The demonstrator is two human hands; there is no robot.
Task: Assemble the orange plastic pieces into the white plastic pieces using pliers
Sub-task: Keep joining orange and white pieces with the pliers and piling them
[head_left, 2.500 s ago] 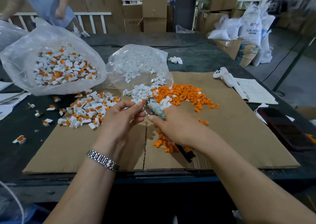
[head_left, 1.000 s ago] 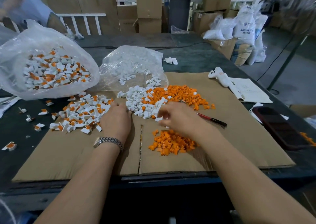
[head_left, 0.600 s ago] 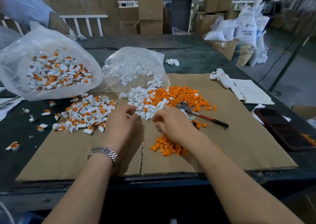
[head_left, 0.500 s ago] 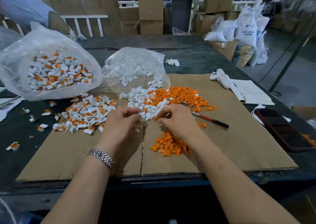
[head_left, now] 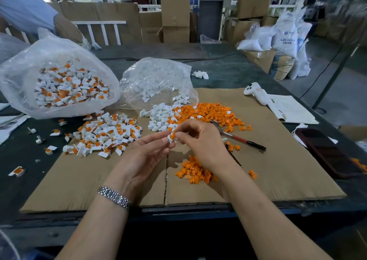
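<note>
My left hand [head_left: 148, 152] pinches a small white plastic piece [head_left: 170, 139] above the cardboard. My right hand [head_left: 202, 142] pinches an orange piece [head_left: 173, 134] against that white piece. The pliers [head_left: 238, 137], with red and black handles, lie on the cardboard just right of my right hand, held by nobody. Loose white pieces [head_left: 160, 118] and loose orange pieces [head_left: 210, 113] are heaped behind my hands. A smaller orange heap [head_left: 195, 171] lies under my right wrist. Assembled white-and-orange pieces [head_left: 105, 134] are piled at the left.
A clear bag of assembled pieces [head_left: 59, 84] stands at the far left, a bag of white pieces [head_left: 156, 78] behind the heaps. A white handheld device [head_left: 256, 92], papers [head_left: 290, 110] and a dark phone [head_left: 327, 152] lie at the right. Another person [head_left: 21, 9] stands at the far left.
Earlier my right hand gripped the pliers; it laid them on the cardboard. Both hands then picked pieces from the heaps and now hold them together, raised slightly.
</note>
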